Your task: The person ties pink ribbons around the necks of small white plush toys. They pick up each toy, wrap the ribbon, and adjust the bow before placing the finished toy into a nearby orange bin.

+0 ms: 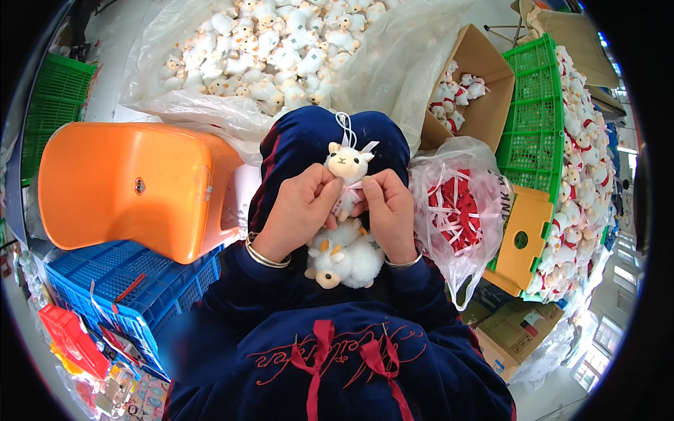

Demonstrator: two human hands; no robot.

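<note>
Plush toy (pixel 346 163) at centre of frame; left hand (pixel 298 203) and right hand (pixel 390 210) pinch pink ribbon (pixel 352 187) at its neck; uneven pull may loosen ribbon; lap toys (pixel 359 261) below could slip if knees (pixel 295 137) shift.

And here's the little white plush toy (pixel 346 162), head up, cream face and dark eyes showing, white hanging loop (pixel 345 128) standing above its head! Pale pink ribbon (pixel 353 186) sits at its neck, gathered between the fingers (pixel 377 193); whether it's knotted, can't tell.
</note>
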